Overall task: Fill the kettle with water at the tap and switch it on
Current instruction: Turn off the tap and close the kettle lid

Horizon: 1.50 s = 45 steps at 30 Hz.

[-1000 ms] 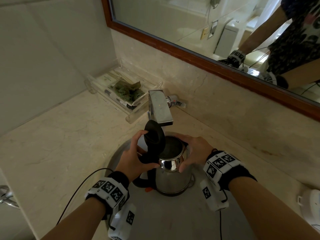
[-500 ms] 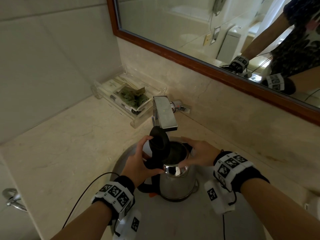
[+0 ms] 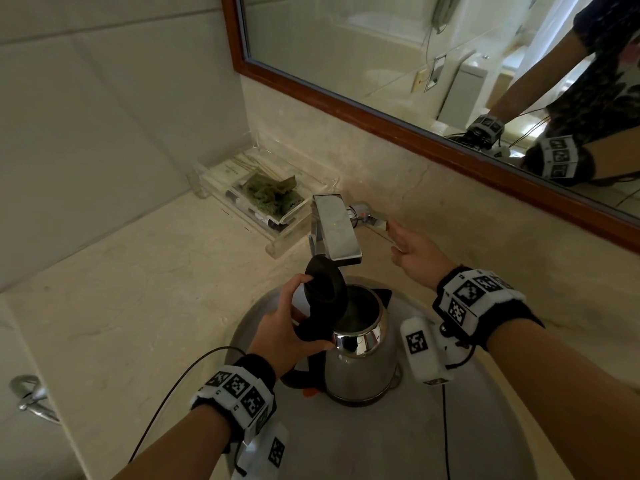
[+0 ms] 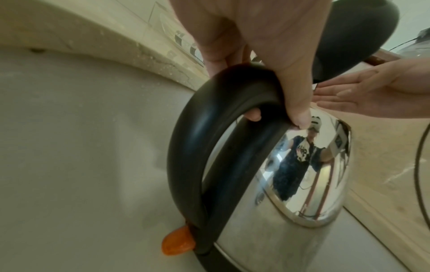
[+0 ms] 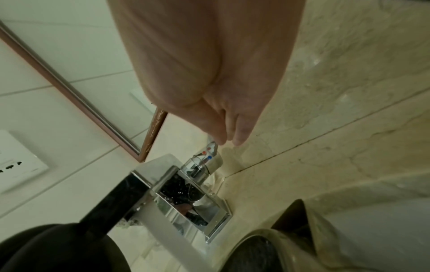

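A steel kettle [image 3: 360, 362] stands in the sink basin [image 3: 381, 445] under the chrome tap spout [image 3: 337, 230], its black lid [image 3: 325, 289] flipped up. My left hand [image 3: 287, 334] grips the kettle's black handle [image 4: 209, 147]; an orange switch [image 4: 178, 243] shows at the handle's foot. My right hand [image 3: 412, 252] is off the kettle, fingers straight, its fingertips [image 5: 230, 139] at the tip of the tap's side lever [image 5: 210, 147]. No water runs from the spout.
A clear tray [image 3: 263, 195] with sachets sits on the marble counter behind left of the tap. A wood-framed mirror [image 3: 415, 126] hangs above the backsplash. A wall socket [image 5: 14, 162] shows in the right wrist view. A metal hook [image 3: 29, 396] sticks out at the counter's left edge.
My right hand has let go of the kettle's rim and reached back and right to the tap lever. The left hand stays on the handle.
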{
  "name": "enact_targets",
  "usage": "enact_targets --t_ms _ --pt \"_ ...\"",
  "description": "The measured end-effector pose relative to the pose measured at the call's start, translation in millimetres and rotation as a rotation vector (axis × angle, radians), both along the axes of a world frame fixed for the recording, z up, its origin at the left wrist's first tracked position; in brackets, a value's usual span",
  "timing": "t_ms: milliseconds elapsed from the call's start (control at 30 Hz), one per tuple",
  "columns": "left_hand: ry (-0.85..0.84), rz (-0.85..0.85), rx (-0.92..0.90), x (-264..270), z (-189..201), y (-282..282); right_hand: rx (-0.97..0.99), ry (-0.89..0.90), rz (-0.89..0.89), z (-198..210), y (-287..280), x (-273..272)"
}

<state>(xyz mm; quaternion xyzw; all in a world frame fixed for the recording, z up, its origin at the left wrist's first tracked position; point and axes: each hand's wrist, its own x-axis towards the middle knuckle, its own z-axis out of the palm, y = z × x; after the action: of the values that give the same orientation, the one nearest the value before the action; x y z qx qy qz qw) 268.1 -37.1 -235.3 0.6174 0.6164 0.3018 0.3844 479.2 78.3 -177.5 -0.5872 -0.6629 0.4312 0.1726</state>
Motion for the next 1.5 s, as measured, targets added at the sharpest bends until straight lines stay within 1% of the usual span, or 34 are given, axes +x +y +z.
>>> enact_targets --t_ms 167,300,467,600,700,733,800,867,900,933,967,1033,1100,1167,1300,1433,1500 --pt "-0.026 -0.008 -0.006 1 3 -1 0.005 -0.026 0.000 -2 0 -1" --pt "-0.007 -0.008 0.001 1 3 -1 0.010 -0.058 0.012 2 -1 -2" --pt "0.003 0.002 -0.015 2 3 -1 -0.034 0.050 -0.008 8 -7 -4" --pt "-0.005 0.007 -0.021 3 6 -2 -0.032 0.112 0.078 13 -19 -12" --pt "0.003 0.007 -0.021 3 8 -3 -0.080 0.196 0.093 13 -25 -9" --pt "0.013 0.006 -0.025 3 7 -3 -0.087 0.191 0.109 12 -26 -7" --pt "0.020 0.000 -0.029 3 7 -4 -0.113 0.110 0.144 8 -30 2" --pt "0.018 -0.001 -0.024 3 6 -4 -0.177 -0.083 0.204 -1 -37 12" --pt "0.017 0.002 -0.019 3 7 -4 -0.186 -0.190 0.258 -7 -42 16" --pt "0.017 0.006 -0.016 3 6 -4 -0.180 -0.256 0.307 -14 -48 18" --pt "0.018 0.009 -0.014 3 6 -4 -0.169 -0.249 0.330 -21 -55 18" --pt "0.031 0.006 -0.025 3 6 -4 -0.129 -0.130 0.311 -34 -65 16" --pt "0.065 -0.008 -0.035 3 7 -6 -0.083 -0.073 0.252 -44 -67 14" --pt "0.120 -0.063 -0.032 4 10 -11 -0.064 -0.065 0.225 -48 -66 13" --pt "0.306 -0.232 0.028 12 13 -15 -0.030 -0.095 0.250 -51 -64 16" --pt "0.447 -0.363 0.000 21 6 -2 -0.010 -0.101 0.201 -61 -69 25" --pt "0.537 -0.417 -0.017 25 4 1 -0.008 -0.139 0.209 -64 -69 26"
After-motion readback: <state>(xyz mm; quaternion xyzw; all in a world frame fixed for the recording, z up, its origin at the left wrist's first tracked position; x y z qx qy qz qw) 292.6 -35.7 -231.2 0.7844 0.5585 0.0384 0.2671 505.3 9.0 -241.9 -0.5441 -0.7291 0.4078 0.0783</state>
